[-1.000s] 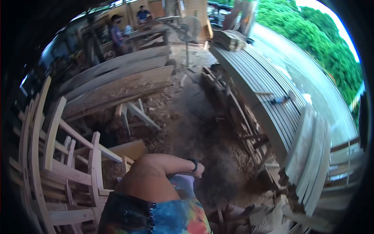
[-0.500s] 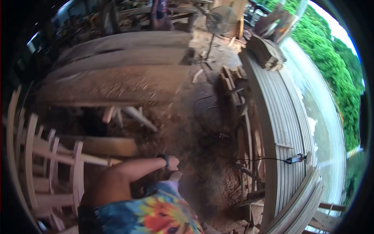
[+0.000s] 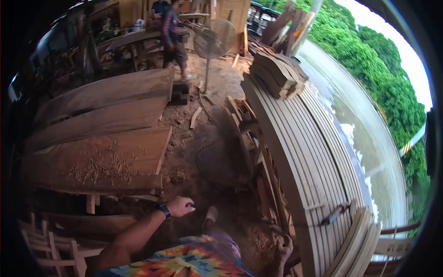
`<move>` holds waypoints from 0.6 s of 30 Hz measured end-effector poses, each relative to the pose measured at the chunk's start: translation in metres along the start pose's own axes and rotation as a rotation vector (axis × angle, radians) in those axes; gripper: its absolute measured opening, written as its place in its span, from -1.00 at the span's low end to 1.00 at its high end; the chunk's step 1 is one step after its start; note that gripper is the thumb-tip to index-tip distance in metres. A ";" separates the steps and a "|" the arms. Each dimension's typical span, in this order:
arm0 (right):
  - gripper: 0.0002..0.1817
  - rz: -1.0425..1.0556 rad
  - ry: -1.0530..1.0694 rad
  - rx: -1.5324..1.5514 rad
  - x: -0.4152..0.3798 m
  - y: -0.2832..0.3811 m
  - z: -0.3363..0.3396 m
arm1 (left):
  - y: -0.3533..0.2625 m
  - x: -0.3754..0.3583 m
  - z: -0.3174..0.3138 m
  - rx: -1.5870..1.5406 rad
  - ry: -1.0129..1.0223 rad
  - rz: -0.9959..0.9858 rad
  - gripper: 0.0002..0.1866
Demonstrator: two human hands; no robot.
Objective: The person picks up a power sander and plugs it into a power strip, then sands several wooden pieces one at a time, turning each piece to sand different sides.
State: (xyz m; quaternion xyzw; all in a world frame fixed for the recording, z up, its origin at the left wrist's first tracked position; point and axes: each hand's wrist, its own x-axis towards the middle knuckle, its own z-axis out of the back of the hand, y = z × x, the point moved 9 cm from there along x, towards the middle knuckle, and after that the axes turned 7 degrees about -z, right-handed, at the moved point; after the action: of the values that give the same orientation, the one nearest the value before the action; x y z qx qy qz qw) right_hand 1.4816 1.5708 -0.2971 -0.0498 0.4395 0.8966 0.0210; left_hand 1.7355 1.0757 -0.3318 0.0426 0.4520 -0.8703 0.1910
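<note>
My left hand point(image 3: 180, 207), with a dark watch point(image 3: 164, 211) on its wrist, hangs in front of me over the dusty floor. Its fingers are loosely bent and slightly apart, with nothing in them. At the lower right, my right hand point(image 3: 284, 250) is low beside the long stacked boards point(image 3: 295, 157); it is dim, its fingers look apart, and nothing shows in it. A corded power tool point(image 3: 334, 215), which looks like a small grinder, lies on the boards, above and right of that hand.
Wide slabs point(image 3: 106, 111) lie to the left, the nearest strewn with shavings point(image 3: 101, 166). Curved wood pieces point(image 3: 277, 76) sit atop the far end of the boards. A standing fan point(image 3: 214, 39) and a walking person point(image 3: 170, 37) are ahead. Chair frames point(image 3: 55, 249) stand at lower left.
My view has turned right and tilted up. The left hand has moved away from my body and shows its fingers more clearly. My right hand and more of the people ahead have come into view.
</note>
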 end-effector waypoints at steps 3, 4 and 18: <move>-0.50 0.144 0.041 0.060 0.084 0.024 -0.066 | 0.000 0.057 0.036 -0.010 -0.121 -0.010 -0.49; -0.49 0.131 0.120 0.173 0.119 0.021 -0.095 | 0.001 0.075 0.046 -0.016 -0.160 -0.005 -0.48; -0.48 0.376 0.146 0.146 0.317 0.376 -0.205 | -0.116 0.487 0.215 -0.780 -0.171 -0.232 -0.28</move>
State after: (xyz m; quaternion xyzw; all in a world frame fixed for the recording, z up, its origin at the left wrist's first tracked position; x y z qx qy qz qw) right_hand 1.1503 1.1765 -0.1611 -0.0303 0.5053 0.8445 -0.1750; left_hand 1.2640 0.8198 -0.2364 -0.1565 0.7321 -0.6501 0.1303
